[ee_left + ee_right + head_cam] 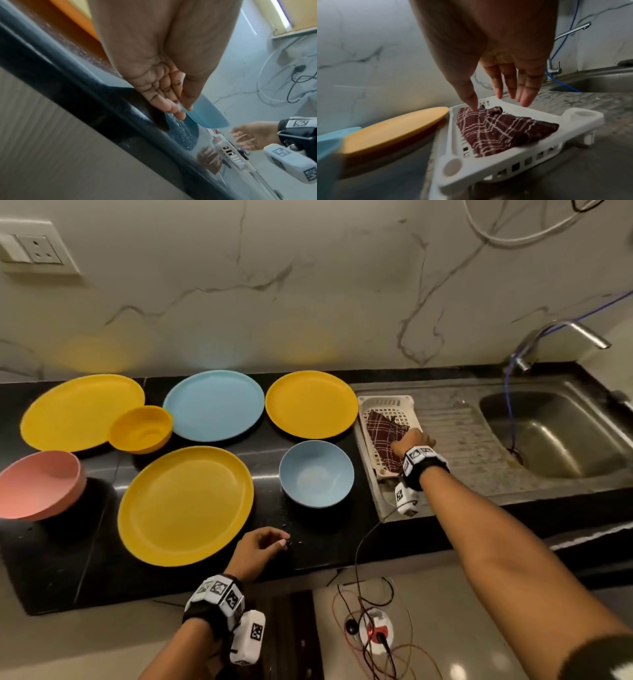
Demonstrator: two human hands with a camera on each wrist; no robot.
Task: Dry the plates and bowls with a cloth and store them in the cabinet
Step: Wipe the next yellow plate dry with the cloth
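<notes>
Cloth [501,129] lies in the rack [488,166] under the right hand [496,65], fingers [529,94] spread, thumb seemingly touching it (left hand [258,549] idle, loosely curled).

Your bare forearms each wear a black wrist strap [425,470] ringed with white blocks printed with black square markers. A white camera pod [405,499], also tagged with markers, hangs below your right wrist, and a matching pod [247,635] sits under your left wrist strap [215,601]. A dark sleeve edge [597,657] shows on your right upper arm.
</notes>
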